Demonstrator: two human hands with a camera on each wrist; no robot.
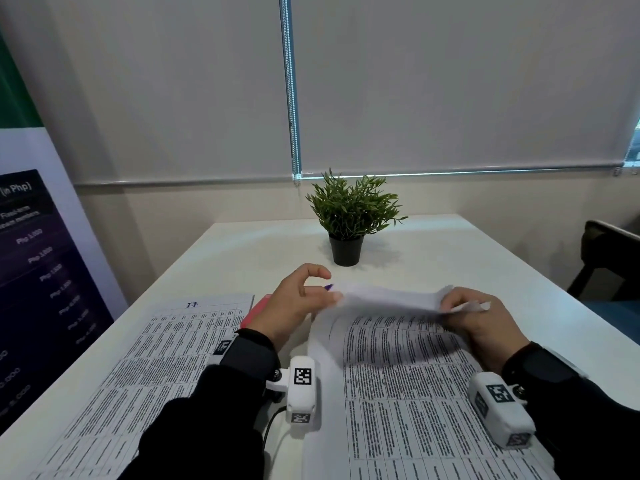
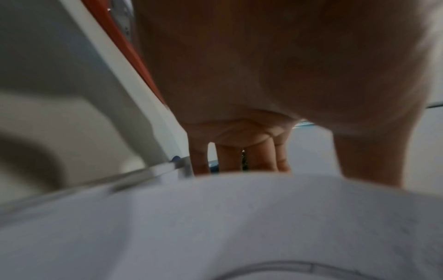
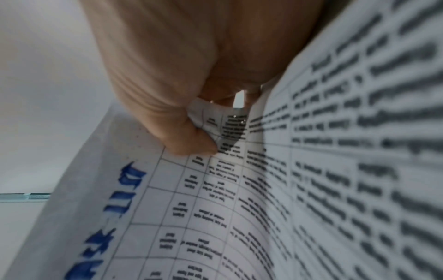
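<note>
Sheet: white printed paper sheet (image 1: 398, 358), light, limp, tears easily.
Hold: my left hand (image 1: 294, 306) pinches its 11 o'clock corner; right hand (image 1: 481, 320), 1 o'clock corner.

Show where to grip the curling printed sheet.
Grip the sheet at its far corners, from the sides: the far edge arches off the table, leaving finger room beneath. The right hand pinches the right corner; the left hand meets the left one.

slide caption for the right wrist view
Right hand pinches the curled edge of a printed sheet with blue handwriting
</note>
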